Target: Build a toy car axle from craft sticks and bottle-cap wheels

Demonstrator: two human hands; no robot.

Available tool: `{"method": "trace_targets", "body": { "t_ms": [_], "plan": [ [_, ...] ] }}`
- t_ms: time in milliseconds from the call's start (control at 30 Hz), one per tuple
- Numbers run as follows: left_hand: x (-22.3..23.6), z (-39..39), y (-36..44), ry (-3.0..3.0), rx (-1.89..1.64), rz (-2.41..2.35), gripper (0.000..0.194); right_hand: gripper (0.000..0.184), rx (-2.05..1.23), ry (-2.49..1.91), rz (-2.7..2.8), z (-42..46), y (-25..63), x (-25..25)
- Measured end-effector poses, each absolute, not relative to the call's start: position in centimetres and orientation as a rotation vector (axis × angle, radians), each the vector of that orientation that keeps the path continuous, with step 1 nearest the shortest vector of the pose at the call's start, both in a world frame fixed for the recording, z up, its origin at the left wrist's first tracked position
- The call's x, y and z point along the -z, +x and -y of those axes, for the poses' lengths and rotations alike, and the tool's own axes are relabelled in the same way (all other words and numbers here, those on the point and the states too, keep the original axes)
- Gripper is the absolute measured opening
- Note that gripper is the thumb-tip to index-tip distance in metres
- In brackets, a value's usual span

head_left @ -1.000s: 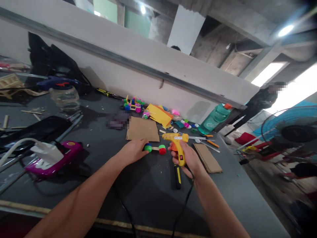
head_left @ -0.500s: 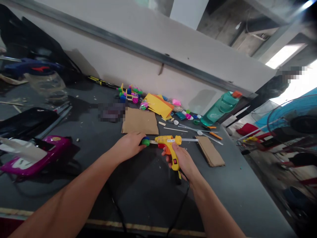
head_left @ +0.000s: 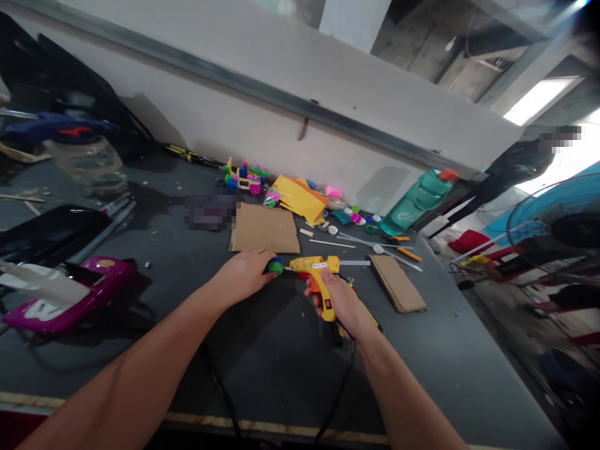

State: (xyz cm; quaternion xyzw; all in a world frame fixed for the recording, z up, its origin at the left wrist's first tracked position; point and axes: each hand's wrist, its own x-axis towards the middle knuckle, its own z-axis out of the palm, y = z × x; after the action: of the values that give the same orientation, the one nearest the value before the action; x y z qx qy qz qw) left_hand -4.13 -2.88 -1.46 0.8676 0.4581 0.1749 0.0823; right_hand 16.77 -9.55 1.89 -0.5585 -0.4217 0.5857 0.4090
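Both bare arms reach up from the bottom of the frame and meet near its middle, over the dark table (head_left: 281, 369). The left forearm slants in from the lower left, its wrist almost straight, and the left hand (head_left: 246, 272) lies low with its back upward. Its fingers are bent and pinch a green cap (head_left: 275, 268) just left of the frame's centre, the thumb on the near side; a blue cap (head_left: 277, 259) shows just beyond, touching the green one or nearly so.

The right forearm comes up from the lower right. The right hand (head_left: 340, 297) is turned on its side, fingers curled around the handle of a yellow glue gun (head_left: 323, 265) with the thumb high along its back. The fingers sit by the orange trigger, but I cannot tell whether they squeeze it. The gun lies level just below the middle of the frame, its nozzle pointing left and close to the green cap; whether the tip touches anything is too small to tell. A clear glue stick (head_left: 355, 263) juts from its rear, and a black cord (head_left: 344, 387) hangs toward the bottom edge.

A cardboard sheet (head_left: 265, 228) lies just above the left hand, and folded cardboard (head_left: 398, 284) to the right of the gun.
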Motion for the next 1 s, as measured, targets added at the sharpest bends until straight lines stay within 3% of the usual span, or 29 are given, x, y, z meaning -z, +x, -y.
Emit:
{"method": "trace_targets", "body": {
  "t_ms": [1000],
  "plan": [
    [1.41,2.97,-4.24,2.601,-0.530,-1.373,0.031,0.046,-1.469,-1.427,1.074,9.70,16.83,-1.95]
  ]
}}
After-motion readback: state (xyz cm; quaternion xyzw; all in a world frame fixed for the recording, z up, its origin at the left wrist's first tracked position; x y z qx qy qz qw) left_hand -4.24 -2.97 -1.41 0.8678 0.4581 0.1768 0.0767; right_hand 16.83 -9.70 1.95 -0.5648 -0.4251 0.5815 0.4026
